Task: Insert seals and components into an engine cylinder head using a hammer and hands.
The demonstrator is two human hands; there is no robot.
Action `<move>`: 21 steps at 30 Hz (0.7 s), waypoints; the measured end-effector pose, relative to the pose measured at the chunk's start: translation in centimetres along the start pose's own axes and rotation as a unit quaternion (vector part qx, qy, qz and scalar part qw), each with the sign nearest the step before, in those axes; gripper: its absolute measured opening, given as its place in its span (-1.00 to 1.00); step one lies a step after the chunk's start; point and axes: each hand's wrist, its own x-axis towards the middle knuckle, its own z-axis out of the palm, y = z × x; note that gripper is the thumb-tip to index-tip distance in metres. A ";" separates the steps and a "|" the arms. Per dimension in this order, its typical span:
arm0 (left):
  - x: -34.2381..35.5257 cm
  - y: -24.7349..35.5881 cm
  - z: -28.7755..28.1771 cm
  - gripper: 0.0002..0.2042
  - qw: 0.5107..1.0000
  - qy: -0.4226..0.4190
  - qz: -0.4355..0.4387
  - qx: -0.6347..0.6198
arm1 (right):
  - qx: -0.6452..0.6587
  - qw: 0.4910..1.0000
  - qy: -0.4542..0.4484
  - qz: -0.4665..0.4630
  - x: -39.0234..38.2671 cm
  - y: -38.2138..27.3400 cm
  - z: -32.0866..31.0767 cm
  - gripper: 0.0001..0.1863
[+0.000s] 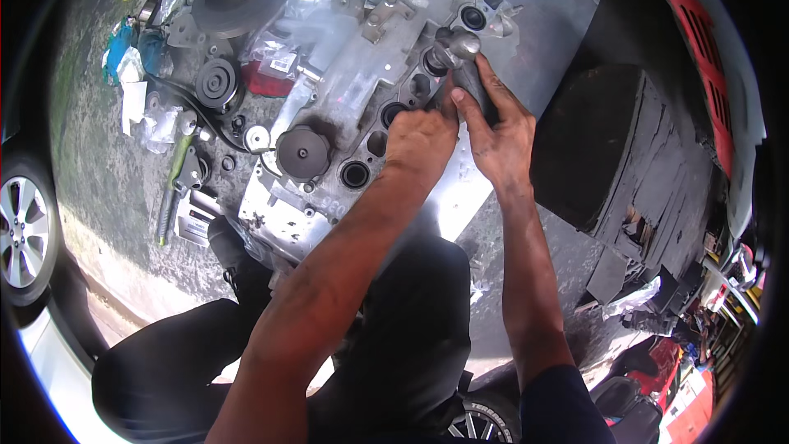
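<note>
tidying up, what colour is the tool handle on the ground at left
The handle is green and black; head view.

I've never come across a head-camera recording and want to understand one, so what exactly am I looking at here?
There is no robot here, just a person's two bare hands. The single picture comes from a camera on their head, looking down; its fisheye lens bends straight edges near the rim. Picture left is the person's left.

In front lies a large metal engine part with round dark openings along one side and a black round cap on it. The right hand grips a grey metal piece with a rounded end. The left hand is curled close by; what it grips, if anything, is hidden.

To the left, on the grey floor, lie a black pulley and a green-handled tool.
</note>
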 end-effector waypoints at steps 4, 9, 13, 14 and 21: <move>-1.5 0.8 -0.7 -0.21 1.000 -0.011 0.003 -0.027 | 0.089 0.993 0.060 0.043 -2.0 -0.5 -0.1 -0.39; -1.0 0.3 -0.5 -0.48 1.000 0.000 0.020 -0.005 | -0.010 1.000 -0.011 0.019 0.2 0.4 0.4 -0.39; -1.1 0.3 -0.3 -0.39 1.000 0.019 0.011 -0.011 | 0.088 0.993 0.056 0.064 -1.0 -1.0 -0.3 -0.41; -1.1 0.2 -0.4 -0.39 1.000 0.017 0.009 -0.012 | 0.098 0.992 0.073 0.033 -1.0 -0.4 -0.1 -0.42; -1.0 0.1 -0.4 -0.11 0.998 0.045 -0.013 -0.037 | 0.063 0.992 0.036 0.099 -1.2 -0.2 0.3 -0.39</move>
